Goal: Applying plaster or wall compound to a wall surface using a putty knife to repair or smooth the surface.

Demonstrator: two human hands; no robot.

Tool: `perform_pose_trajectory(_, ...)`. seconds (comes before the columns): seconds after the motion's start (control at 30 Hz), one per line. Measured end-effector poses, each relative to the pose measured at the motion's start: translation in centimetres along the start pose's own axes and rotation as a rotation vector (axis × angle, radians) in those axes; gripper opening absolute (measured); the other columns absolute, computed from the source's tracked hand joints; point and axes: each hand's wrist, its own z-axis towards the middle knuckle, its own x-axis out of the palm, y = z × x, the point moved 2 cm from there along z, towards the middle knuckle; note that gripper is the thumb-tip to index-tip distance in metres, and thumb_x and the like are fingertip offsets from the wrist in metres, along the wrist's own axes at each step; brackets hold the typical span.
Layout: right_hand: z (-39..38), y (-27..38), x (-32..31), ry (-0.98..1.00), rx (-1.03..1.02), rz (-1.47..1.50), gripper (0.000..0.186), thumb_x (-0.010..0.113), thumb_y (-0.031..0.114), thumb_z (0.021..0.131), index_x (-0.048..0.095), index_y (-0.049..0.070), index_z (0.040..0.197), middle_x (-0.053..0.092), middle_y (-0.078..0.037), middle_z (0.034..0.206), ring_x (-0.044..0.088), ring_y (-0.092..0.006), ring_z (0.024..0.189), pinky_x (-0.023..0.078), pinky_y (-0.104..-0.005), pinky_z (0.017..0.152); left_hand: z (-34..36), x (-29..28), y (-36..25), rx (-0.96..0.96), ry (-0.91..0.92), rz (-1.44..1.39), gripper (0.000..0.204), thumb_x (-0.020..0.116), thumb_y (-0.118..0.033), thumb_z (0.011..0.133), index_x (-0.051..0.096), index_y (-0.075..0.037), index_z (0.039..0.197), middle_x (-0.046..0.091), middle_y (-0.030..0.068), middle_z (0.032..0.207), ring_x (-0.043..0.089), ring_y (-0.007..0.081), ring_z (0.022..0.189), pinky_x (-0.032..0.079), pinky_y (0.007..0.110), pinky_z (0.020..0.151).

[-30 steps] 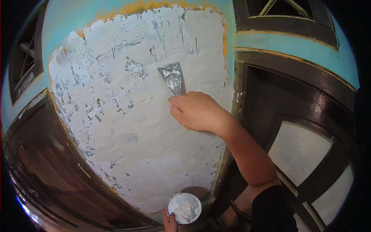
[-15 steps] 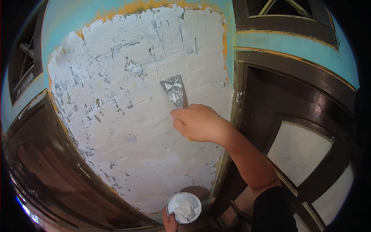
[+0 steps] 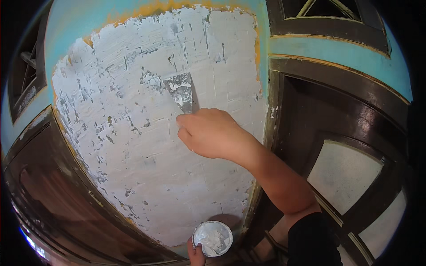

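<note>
My right hand (image 3: 208,133) is closed round the handle of a putty knife (image 3: 181,91), whose handle is hidden inside the fist. The knife's flat metal blade is smeared with white putty and lies at the wall, just right of a grey bare patch. White putty (image 3: 177,155) coats most of this wall section, with grey scrapes and gaps showing through, more of them on the left side. Low in the view, my left hand (image 3: 196,253) grips the rim of a round white tub (image 3: 212,238), its thumb over the edge. A lump of white putty sits in the tub.
A dark brown door (image 3: 71,195) stands left of the wall, and another brown door (image 3: 346,111) with pale panels stands on the right. Turquoise paint (image 3: 75,22) and an orange-yellow band (image 3: 151,9) border the puttied area.
My right hand has moved up and to the left across the wall with the putty knife, toward the grey patch. My left hand and the tub have hardly moved.
</note>
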Motion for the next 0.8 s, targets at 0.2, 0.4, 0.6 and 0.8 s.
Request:
perform_pose_trajectory(0.2, -1.9, -0.1, 1.4, 0.102, 0.005, 0.033, 0.019, 0.044, 0.018, 0.086, 0.053, 0.002, 0.079, 0.059, -0.021, 0.071, 0.058, -0.0422, 0.07, 0.045, -0.0509, 0.064, 0.6, -0.3, 0.4, 0.043, -0.02, -0.033, 0.053, 0.045, -0.017, 0.094, 0.03, 0.002, 0.141, 0.046, 0.017, 0.129, 0.043, 0.0272, 0.115, 0.035, 0.035, 0.096)
perform_pose_trajectory(0.4, -2.2, 1.4, -1.6, 0.079, 0.016, 0.011, 0.017, 0.044, 0.017, 0.085, 0.053, 0.004, 0.081, 0.059, -0.019, 0.067, 0.057, -0.0415, 0.069, 0.044, -0.0501, 0.064, 1.8, -0.5, 0.5, 0.091, -0.04, -0.064, 0.053, 0.045, -0.017, 0.094, 0.029, 0.001, 0.142, 0.048, 0.0156, 0.124, 0.045, 0.0255, 0.109, 0.037, 0.034, 0.092)
perform_pose_trajectory(0.6, -0.1, -0.3, 0.9, 0.028, 0.002, -0.005, 0.018, 0.043, 0.018, 0.086, 0.052, 0.003, 0.081, 0.059, -0.021, 0.07, 0.057, -0.0421, 0.07, 0.043, -0.0521, 0.065, 2.5, -0.8, 0.9, 0.121, -0.035, -0.065, 0.054, 0.045, -0.018, 0.094, 0.028, 0.0, 0.142, 0.05, 0.0141, 0.119, 0.047, 0.0238, 0.103, 0.039, 0.033, 0.088)
perform_pose_trajectory(0.8, -3.3, -0.7, 3.4, 0.18, 0.018, -0.004, 0.016, 0.045, 0.017, 0.086, 0.052, 0.003, 0.081, 0.06, -0.021, 0.07, 0.059, -0.0415, 0.068, 0.045, -0.0515, 0.064, 2.5, -0.9, 1.5, 0.149, -0.058, -0.089, 0.055, 0.045, -0.019, 0.095, 0.028, -0.001, 0.143, 0.053, 0.0127, 0.114, 0.048, 0.022, 0.098, 0.041, 0.032, 0.084)
